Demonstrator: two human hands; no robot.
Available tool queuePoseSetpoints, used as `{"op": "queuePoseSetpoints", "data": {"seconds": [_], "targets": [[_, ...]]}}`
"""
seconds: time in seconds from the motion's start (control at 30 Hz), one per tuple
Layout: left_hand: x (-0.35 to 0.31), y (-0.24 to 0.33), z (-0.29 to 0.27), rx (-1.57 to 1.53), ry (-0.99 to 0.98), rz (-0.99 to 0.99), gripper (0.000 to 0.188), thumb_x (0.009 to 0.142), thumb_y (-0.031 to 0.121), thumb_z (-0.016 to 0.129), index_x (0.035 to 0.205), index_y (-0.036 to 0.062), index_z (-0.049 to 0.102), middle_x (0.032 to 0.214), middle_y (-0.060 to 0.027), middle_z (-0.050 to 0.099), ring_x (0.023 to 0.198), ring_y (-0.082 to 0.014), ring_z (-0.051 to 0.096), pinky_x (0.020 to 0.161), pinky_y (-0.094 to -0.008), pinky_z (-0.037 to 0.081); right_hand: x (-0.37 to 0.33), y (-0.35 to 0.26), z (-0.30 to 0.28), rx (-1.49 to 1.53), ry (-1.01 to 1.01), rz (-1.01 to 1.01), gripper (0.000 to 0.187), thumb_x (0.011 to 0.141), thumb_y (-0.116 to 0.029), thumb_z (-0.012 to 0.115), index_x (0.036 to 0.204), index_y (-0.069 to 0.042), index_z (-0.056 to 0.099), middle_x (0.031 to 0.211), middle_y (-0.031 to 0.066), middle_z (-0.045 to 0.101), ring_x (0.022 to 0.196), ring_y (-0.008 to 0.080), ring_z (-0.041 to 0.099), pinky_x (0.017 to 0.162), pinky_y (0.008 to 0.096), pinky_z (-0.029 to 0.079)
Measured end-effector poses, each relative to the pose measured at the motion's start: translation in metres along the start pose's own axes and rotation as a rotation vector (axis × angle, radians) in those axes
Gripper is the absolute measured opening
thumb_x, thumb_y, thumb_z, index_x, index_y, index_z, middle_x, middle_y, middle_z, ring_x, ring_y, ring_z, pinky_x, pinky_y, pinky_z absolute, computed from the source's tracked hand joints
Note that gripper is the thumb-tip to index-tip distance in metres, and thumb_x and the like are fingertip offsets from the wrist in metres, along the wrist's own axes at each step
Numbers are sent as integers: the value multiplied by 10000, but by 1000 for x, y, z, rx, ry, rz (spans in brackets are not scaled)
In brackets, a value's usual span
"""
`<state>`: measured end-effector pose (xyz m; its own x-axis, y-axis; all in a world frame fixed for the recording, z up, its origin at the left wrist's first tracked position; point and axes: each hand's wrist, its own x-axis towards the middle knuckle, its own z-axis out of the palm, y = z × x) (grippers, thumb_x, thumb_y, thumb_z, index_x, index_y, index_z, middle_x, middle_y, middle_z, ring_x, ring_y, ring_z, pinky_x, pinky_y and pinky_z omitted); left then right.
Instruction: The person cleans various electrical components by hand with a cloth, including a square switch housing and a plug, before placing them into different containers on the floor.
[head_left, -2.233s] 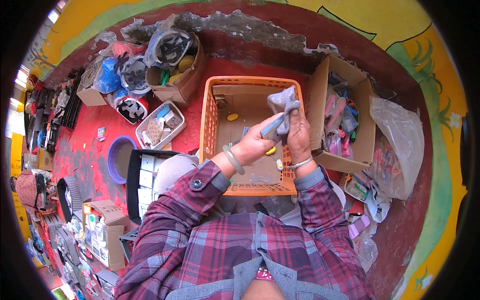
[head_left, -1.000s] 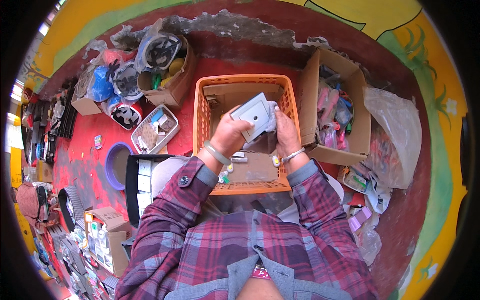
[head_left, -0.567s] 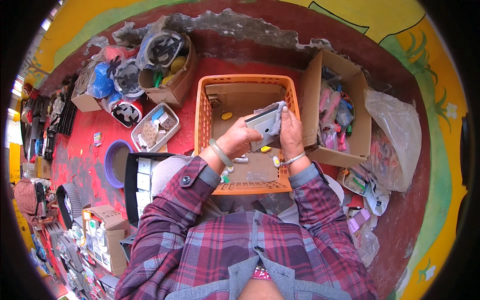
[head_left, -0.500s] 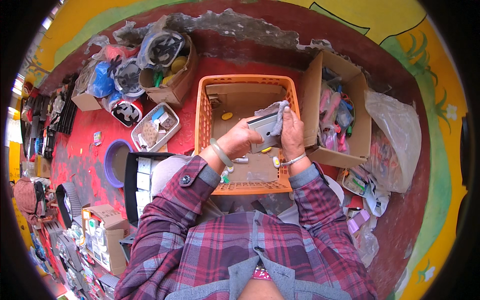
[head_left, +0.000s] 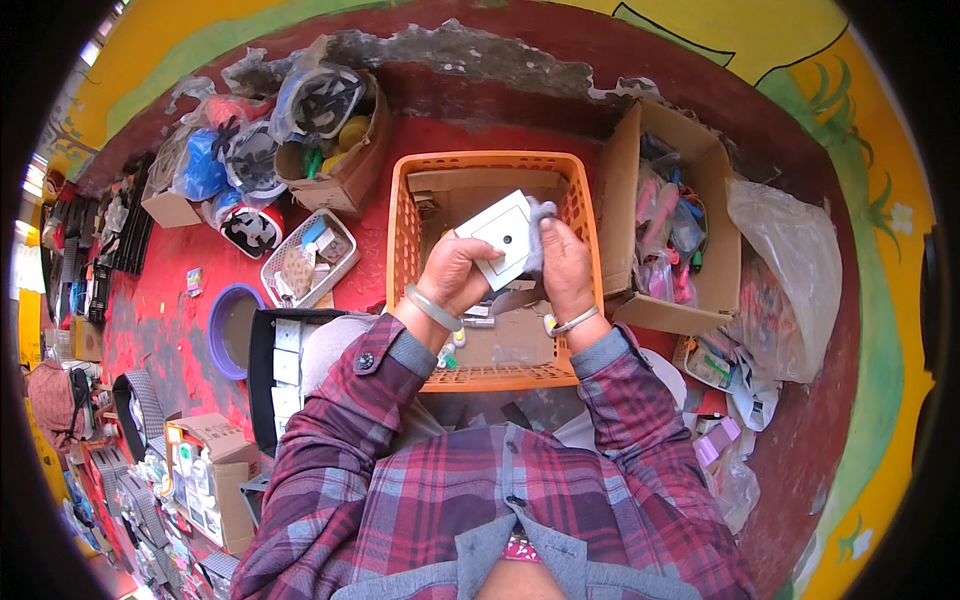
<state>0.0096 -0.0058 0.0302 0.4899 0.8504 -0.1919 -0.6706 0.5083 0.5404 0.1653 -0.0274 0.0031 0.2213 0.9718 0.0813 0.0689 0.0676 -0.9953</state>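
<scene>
My left hand (head_left: 458,275) grips a flat white square plate (head_left: 497,238) with a small dark round spot near its middle, the thumb lying on its face. At the plate's right edge, my right hand (head_left: 566,266) pinches a grey cloth (head_left: 538,232) that touches the plate. Both hands are above an orange plastic basket (head_left: 480,376) lined with cardboard. Inside it, below the hands, lie small yellow-and-white pieces (head_left: 459,338) and a green-and-white one (head_left: 444,356). The far fingers of both hands are partly hidden.
To the right stands an open cardboard box (head_left: 625,215) of pink items, beside a clear plastic bag (head_left: 785,250). On the left are a white basket (head_left: 312,258), a purple basin (head_left: 232,325), a black tray of white boxes (head_left: 288,365) and a cardboard box of bagged goods (head_left: 345,185).
The plate has turned so its white face shows fully, and it has shifted slightly left. My right hand and the cloth have moved a little down and left along its right edge.
</scene>
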Motion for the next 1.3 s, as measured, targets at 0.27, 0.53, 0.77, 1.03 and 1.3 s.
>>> {"op": "queuePoseSetpoints", "data": {"seconds": [0.27,0.53,0.77,1.03,1.3], "targets": [[7,8,1,-226,71,228,534,736,-74,495,1265,-87,418,1229,-196,537,1163,-335,515,1060,-456,358,12,-7,-14,799,52,332,409,944,-397,521,1105,-28,591,1014,60,636,893,156,602,782,308,499],[0,-28,25,421,-79,258,623,857,126,582,1407,22,307,1325,-89,446,1176,-170,470,1020,-319,356,18,13,-14,842,-10,380,227,931,-130,553,1125,-22,597,1020,41,649,897,145,624,809,281,500],[6,-6,16,166,-7,37,364,920,271,589,1170,9,550,1046,-59,623,946,-136,592,848,-288,484,17,-22,-23,335,-117,53,276,904,-73,593,1166,14,598,1006,6,631,853,64,571,754,200,481],[12,-19,4,82,-29,122,355,961,302,504,1157,11,555,1020,-70,634,887,-160,626,802,-317,523,12,-20,-8,8,-123,-146,286,929,-92,569,1194,16,581,992,-4,626,882,56,553,770,189,466],[11,4,0,-64,117,235,344,966,282,498,1142,-6,565,1024,-95,648,896,-187,642,819,-329,531,-2,-3,1,-62,-108,-92,260,922,-120,552,1164,-38,603,885,104,673,803,127,633,702,267,496]]}}
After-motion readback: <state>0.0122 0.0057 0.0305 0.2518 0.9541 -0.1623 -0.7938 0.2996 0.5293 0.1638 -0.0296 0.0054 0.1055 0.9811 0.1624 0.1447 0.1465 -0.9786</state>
